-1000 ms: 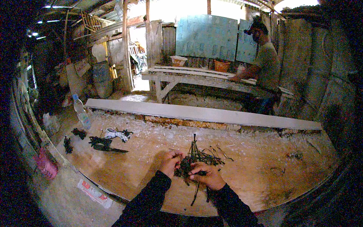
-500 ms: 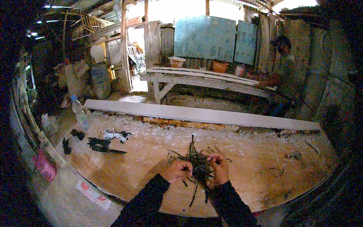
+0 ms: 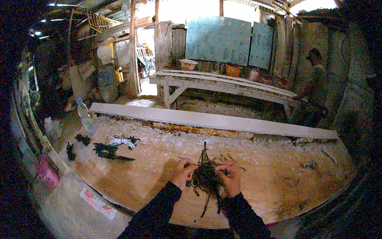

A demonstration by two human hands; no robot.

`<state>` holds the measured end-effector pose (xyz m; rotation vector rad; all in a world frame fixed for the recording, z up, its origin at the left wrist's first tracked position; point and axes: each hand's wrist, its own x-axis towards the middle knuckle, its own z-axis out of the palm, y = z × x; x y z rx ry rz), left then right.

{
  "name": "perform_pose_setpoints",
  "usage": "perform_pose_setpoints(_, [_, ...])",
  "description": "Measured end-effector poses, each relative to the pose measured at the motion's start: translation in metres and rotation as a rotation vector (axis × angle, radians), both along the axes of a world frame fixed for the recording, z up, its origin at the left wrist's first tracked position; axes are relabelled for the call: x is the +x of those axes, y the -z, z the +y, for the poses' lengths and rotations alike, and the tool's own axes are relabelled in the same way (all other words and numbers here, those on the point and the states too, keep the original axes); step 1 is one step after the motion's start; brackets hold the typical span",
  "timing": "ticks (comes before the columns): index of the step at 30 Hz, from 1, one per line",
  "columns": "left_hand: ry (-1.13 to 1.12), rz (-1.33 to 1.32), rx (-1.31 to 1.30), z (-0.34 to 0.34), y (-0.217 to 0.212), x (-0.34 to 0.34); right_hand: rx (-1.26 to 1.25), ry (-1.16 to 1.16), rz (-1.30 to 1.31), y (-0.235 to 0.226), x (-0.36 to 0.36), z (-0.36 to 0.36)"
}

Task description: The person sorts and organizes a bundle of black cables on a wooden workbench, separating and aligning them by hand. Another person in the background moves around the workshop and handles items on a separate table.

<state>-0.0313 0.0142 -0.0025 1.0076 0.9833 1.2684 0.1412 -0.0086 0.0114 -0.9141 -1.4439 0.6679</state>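
Note:
On the wooden table in front of me lies a loose tangle of dark, thin cords, with ends sticking out all round. My left hand is at its left side, thumb and fingers pinched on a strand. From the right, my right hand pinches at the cords too, fingers curled. To the left are a hank of white cord, a dark bundle and a long dark pointed piece. Farther left sit two small black clumps, one behind the other.
A long pale plank runs along the table's far edge. A clear bottle stands at the far left corner. Beyond, a person stands at a second bench with tubs. A pink object is at the left.
My left hand has shifted slightly up and left, and the right hand slightly down at the cords. The person at the back has moved right and stands more upright.

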Motion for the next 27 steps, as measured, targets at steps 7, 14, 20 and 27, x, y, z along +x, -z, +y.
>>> perform_pose_setpoints(7, [-0.246,-0.148,-0.043,0.007,0.007,-0.006,-0.295,-0.728,0.059,0.000,-0.014,-0.010])
perform_pose_setpoints(14, [-0.166,-0.044,-0.037,0.007,0.011,-0.006,-0.165,-0.612,-0.094,-0.012,-0.009,-0.013])
perform_pose_setpoints(20, [0.081,0.132,-0.021,0.006,0.010,-0.007,-0.355,-0.484,0.135,-0.006,-0.003,-0.008])
perform_pose_setpoints(27, [0.433,0.267,0.217,0.005,0.018,-0.001,-0.257,-0.290,0.287,0.003,0.000,0.006])
